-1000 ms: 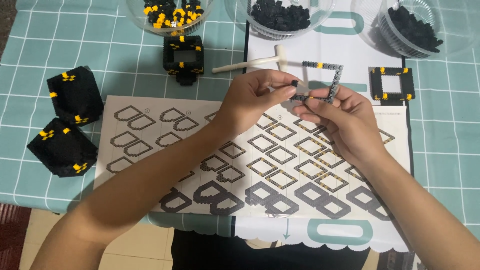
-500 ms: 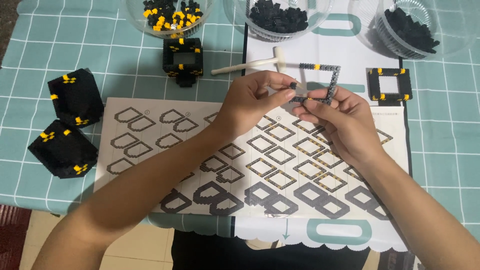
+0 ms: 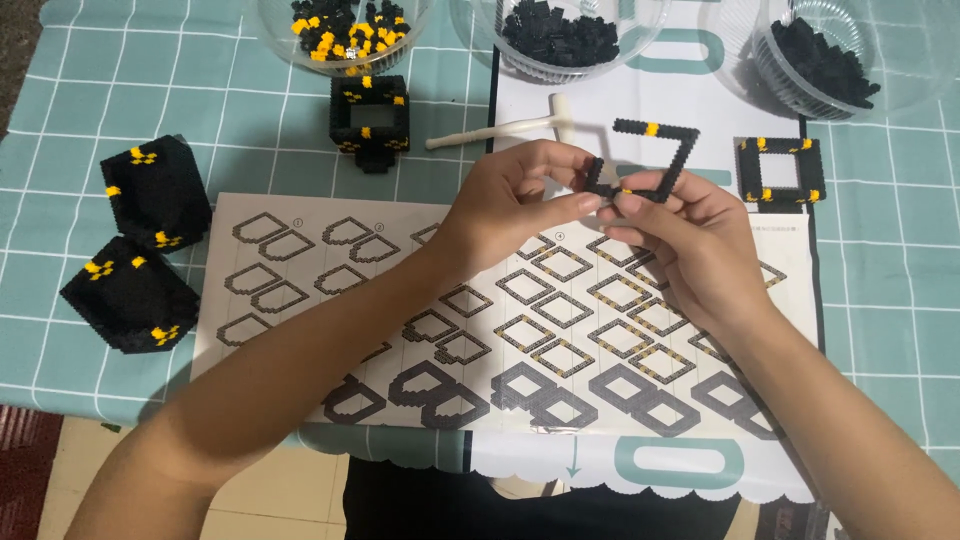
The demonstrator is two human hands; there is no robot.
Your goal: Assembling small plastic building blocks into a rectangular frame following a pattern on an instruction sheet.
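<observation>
Teal checked tablecloth (image 3: 80, 70) over the table; a printed instruction sheet (image 3: 300, 300) lies on it. Clear plastic bowls (image 3: 560, 40) of small black bricks are ranged along the far edge; two knobbly black-and-yellow cubes (image 3: 155, 190) sit at left. An open angular brick frame (image 3: 650, 160), thin and studded, is held above the sheet, pinched at its lower corner by left hand (image 3: 510, 205) and right hand (image 3: 690, 240), fingers closed; its top bar runs sideways, one arm slanting down-left.
</observation>
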